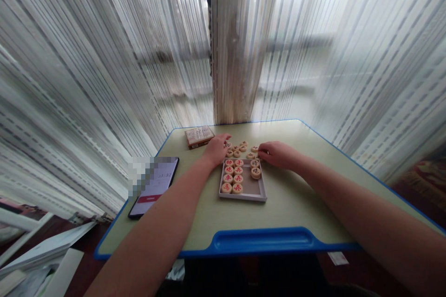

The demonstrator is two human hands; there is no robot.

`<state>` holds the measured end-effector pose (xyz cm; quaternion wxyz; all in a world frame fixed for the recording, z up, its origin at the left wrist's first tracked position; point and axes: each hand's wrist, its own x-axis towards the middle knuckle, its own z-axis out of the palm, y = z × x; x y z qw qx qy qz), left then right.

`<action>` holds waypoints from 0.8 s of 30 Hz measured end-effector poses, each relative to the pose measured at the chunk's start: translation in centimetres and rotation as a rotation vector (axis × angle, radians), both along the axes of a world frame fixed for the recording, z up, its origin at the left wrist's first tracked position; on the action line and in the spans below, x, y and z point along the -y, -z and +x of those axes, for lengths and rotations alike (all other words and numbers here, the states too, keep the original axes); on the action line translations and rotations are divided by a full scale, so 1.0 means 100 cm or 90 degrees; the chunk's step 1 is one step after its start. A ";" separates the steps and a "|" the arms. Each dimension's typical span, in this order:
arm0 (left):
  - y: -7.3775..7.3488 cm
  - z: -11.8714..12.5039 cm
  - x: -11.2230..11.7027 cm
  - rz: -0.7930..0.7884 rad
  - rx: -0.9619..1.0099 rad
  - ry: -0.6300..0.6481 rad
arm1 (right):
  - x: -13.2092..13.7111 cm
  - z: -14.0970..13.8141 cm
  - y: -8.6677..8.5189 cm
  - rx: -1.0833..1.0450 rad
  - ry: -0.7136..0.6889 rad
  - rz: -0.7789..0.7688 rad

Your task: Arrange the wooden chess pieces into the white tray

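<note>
A shallow white box tray (223,194) holds round wooden xiangqi pieces. Red-marked pieces (238,179) fill two columns on its left, and black-marked pieces (255,172) sit at its upper right, some stacked. Several loose black-marked pieces (237,153) lie on the table beyond the tray. My left hand (216,148) is at the left side of these loose pieces, fingers apart and reaching over the nearest one. By the tray's upper right corner, my right hand (277,154) has its fingers bent and pinched together at a piece mostly hidden by the fingertips.
A patterned box lid (199,136) lies at the back left of the pale green table (296,213). A phone (156,185) showing a timer rests along the left edge. The table has a blue rim and a front trough (263,240). Striped curtains (233,46) hang behind.
</note>
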<state>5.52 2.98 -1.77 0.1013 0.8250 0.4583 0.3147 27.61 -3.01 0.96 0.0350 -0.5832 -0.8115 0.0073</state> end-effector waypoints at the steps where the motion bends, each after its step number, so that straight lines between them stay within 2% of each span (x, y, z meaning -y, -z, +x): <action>1: 0.000 0.000 0.000 -0.001 -0.004 -0.001 | 0.000 0.000 0.000 -0.001 0.000 0.000; 12: -0.005 -0.001 0.003 -0.029 -0.099 -0.001 | 0.000 0.000 0.000 -0.004 -0.003 0.002; 24: -0.005 -0.001 0.004 -0.024 -0.126 0.001 | 0.001 0.000 0.000 -0.013 0.000 -0.003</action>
